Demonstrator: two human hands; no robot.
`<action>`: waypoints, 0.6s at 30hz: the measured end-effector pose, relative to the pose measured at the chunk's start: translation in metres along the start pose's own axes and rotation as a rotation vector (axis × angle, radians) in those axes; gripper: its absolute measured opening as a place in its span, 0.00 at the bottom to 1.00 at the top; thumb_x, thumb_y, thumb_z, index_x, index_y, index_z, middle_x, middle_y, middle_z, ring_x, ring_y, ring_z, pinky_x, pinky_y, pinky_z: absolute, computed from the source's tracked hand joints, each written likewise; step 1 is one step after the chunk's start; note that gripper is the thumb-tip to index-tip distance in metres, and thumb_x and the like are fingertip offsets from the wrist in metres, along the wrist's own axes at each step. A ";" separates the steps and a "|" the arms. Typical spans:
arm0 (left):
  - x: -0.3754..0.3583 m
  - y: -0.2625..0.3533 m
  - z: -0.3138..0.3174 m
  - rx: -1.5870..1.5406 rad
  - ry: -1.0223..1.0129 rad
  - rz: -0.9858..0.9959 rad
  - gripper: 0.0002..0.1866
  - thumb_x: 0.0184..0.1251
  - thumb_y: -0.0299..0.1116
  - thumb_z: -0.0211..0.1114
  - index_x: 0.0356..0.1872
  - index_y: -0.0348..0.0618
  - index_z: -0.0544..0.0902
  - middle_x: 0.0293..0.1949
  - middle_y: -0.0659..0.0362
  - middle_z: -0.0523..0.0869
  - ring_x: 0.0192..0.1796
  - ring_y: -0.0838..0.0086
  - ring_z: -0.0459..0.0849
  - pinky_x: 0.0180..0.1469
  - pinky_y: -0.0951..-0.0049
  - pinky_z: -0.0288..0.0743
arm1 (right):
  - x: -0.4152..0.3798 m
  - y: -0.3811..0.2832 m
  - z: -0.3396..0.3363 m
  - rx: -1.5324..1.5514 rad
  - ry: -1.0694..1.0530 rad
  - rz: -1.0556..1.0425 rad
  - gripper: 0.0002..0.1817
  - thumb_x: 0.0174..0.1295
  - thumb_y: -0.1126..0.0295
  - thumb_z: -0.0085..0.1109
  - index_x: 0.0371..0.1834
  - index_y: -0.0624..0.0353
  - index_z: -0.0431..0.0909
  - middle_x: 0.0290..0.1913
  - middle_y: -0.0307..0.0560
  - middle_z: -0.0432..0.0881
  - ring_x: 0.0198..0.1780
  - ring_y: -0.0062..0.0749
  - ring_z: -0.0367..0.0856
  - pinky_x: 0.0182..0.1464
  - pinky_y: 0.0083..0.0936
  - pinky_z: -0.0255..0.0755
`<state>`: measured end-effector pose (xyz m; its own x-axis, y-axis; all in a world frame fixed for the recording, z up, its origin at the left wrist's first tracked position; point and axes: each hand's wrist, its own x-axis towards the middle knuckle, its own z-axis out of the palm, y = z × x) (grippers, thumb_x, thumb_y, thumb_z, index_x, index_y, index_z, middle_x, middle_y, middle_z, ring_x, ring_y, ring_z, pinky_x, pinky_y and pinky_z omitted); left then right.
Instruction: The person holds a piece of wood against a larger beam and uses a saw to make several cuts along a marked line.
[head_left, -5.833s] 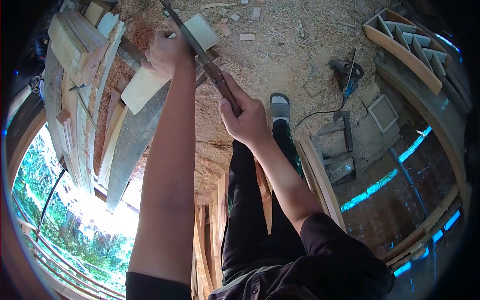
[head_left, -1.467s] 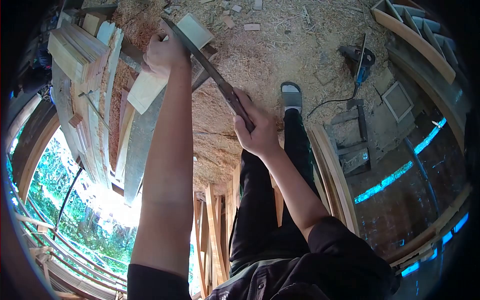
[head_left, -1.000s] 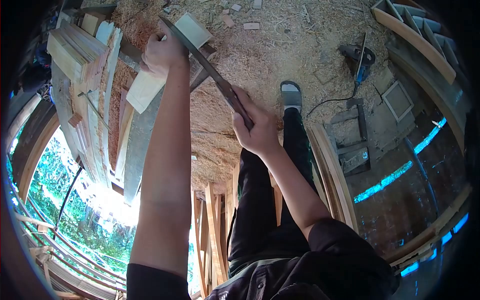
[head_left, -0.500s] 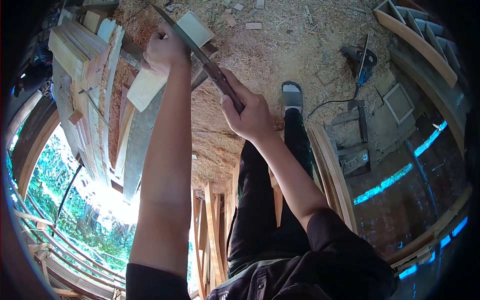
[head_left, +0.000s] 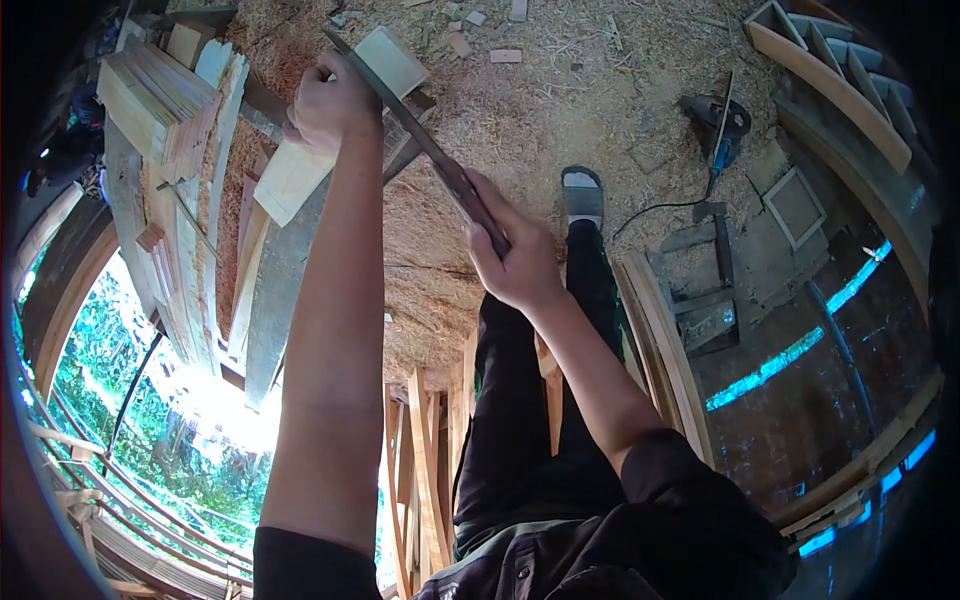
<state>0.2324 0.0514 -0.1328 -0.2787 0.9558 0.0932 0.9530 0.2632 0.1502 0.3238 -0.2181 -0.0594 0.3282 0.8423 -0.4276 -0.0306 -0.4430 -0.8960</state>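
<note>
Right hand (head_left: 515, 255): fingers wrapped around the handle of a long-bladed tool (head_left: 402, 115), thumb laid along it. Blade slants away from the body, up and to the left, its far part just beside the left fist. Seen nearly edge-on; cannot tell from this angle whether it is toothed. Gripping at the rear end presumably leaves the full blade free and lines it up with the forearm.

Left hand (head_left: 335, 105): fingers curled in, set over the middle of a pale board (head_left: 290, 185). A small pale patch shows between thumb and forefinger; cannot tell whether they pinch a piece or the board shows through. Arm is nearly straight; the hand probably serves to steady what is under it.

Pale board lies aslant over the grey bench (head_left: 285, 260), showing on both sides of the hand; the support likely keeps it at reaching height.

Stacked boards (head_left: 160, 105) stand left of the bench, within easy reach. Power tool (head_left: 730, 120) with its cord lies on the shavings-strewn floor (head_left: 530, 110), well apart from both hands, seemingly set aside.
</note>
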 end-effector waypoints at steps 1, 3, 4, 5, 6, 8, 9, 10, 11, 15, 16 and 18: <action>0.001 -0.003 0.002 0.026 0.012 0.012 0.30 0.76 0.59 0.51 0.45 0.49 0.96 0.43 0.49 0.96 0.54 0.53 0.90 0.70 0.55 0.68 | -0.008 0.000 -0.002 -0.014 0.027 -0.027 0.34 0.71 0.61 0.63 0.82 0.50 0.73 0.19 0.50 0.80 0.20 0.40 0.83 0.31 0.37 0.79; 0.002 -0.004 0.002 0.050 0.021 0.024 0.32 0.76 0.63 0.49 0.49 0.51 0.96 0.45 0.47 0.95 0.54 0.49 0.91 0.65 0.53 0.75 | -0.013 -0.001 -0.002 -0.024 0.020 -0.023 0.34 0.71 0.61 0.63 0.82 0.50 0.73 0.20 0.50 0.80 0.20 0.40 0.83 0.31 0.37 0.79; 0.003 -0.002 -0.002 0.048 -0.043 0.003 0.33 0.76 0.63 0.49 0.50 0.52 0.96 0.47 0.47 0.95 0.55 0.49 0.90 0.66 0.53 0.75 | -0.014 -0.002 -0.003 -0.034 0.012 -0.019 0.35 0.72 0.61 0.62 0.83 0.50 0.72 0.20 0.50 0.80 0.20 0.40 0.83 0.32 0.37 0.79; 0.002 -0.001 -0.005 0.046 -0.105 -0.019 0.33 0.76 0.63 0.49 0.50 0.52 0.96 0.49 0.47 0.95 0.57 0.50 0.90 0.67 0.53 0.74 | -0.009 -0.003 -0.001 -0.038 0.010 -0.019 0.35 0.72 0.61 0.62 0.83 0.50 0.72 0.20 0.50 0.80 0.20 0.40 0.83 0.32 0.37 0.79; 0.001 -0.001 -0.004 0.046 -0.103 -0.024 0.33 0.76 0.63 0.49 0.50 0.52 0.96 0.49 0.47 0.95 0.57 0.50 0.90 0.67 0.53 0.74 | 0.003 -0.007 0.003 -0.039 0.011 -0.009 0.35 0.71 0.62 0.63 0.83 0.50 0.72 0.21 0.49 0.81 0.20 0.41 0.83 0.32 0.37 0.79; -0.001 -0.002 -0.002 0.018 -0.031 -0.016 0.33 0.76 0.64 0.49 0.49 0.51 0.96 0.47 0.48 0.95 0.59 0.52 0.89 0.66 0.53 0.73 | 0.008 -0.010 0.007 -0.034 0.010 0.000 0.35 0.71 0.63 0.63 0.83 0.49 0.72 0.21 0.49 0.82 0.20 0.41 0.82 0.31 0.37 0.79; 0.000 -0.002 -0.003 0.019 -0.031 -0.013 0.33 0.76 0.64 0.49 0.49 0.51 0.96 0.47 0.48 0.95 0.59 0.52 0.89 0.66 0.53 0.73 | 0.007 -0.011 0.006 -0.021 0.009 0.009 0.35 0.71 0.63 0.63 0.83 0.49 0.72 0.22 0.50 0.82 0.20 0.43 0.83 0.31 0.37 0.79; 0.000 -0.001 -0.004 0.026 -0.052 -0.016 0.33 0.76 0.64 0.49 0.48 0.51 0.96 0.47 0.48 0.95 0.59 0.52 0.89 0.67 0.54 0.72 | 0.004 -0.012 0.004 -0.009 0.011 0.018 0.35 0.71 0.63 0.63 0.82 0.50 0.73 0.22 0.50 0.83 0.20 0.44 0.83 0.31 0.38 0.79; 0.001 0.000 -0.005 0.033 -0.074 -0.018 0.33 0.76 0.64 0.49 0.48 0.50 0.96 0.47 0.48 0.95 0.60 0.52 0.88 0.67 0.54 0.72 | -0.002 -0.012 0.000 -0.010 0.015 0.019 0.35 0.71 0.63 0.63 0.82 0.50 0.73 0.22 0.50 0.83 0.20 0.44 0.83 0.31 0.38 0.79; -0.002 0.002 -0.006 0.026 -0.051 -0.022 0.34 0.76 0.64 0.49 0.47 0.48 0.96 0.46 0.48 0.95 0.60 0.53 0.88 0.69 0.55 0.70 | -0.010 -0.012 -0.004 -0.021 0.034 -0.007 0.34 0.71 0.62 0.64 0.81 0.50 0.74 0.22 0.52 0.83 0.21 0.46 0.85 0.31 0.40 0.80; -0.001 0.002 -0.005 0.012 -0.038 -0.006 0.31 0.75 0.60 0.52 0.42 0.47 0.96 0.45 0.49 0.95 0.57 0.55 0.88 0.71 0.55 0.67 | -0.006 -0.014 -0.004 -0.037 0.032 -0.010 0.34 0.70 0.63 0.64 0.81 0.50 0.74 0.23 0.52 0.84 0.21 0.46 0.86 0.31 0.40 0.80; -0.002 0.001 -0.005 0.005 -0.024 0.002 0.28 0.74 0.55 0.54 0.38 0.47 0.96 0.44 0.50 0.95 0.54 0.57 0.88 0.73 0.56 0.64 | 0.008 -0.015 -0.001 -0.074 0.006 0.016 0.34 0.70 0.64 0.64 0.81 0.50 0.74 0.23 0.52 0.84 0.21 0.46 0.86 0.31 0.39 0.80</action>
<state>0.2329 0.0488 -0.1280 -0.2738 0.9593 0.0694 0.9541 0.2618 0.1456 0.3276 -0.2053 -0.0488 0.3336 0.8333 -0.4408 0.0338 -0.4778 -0.8778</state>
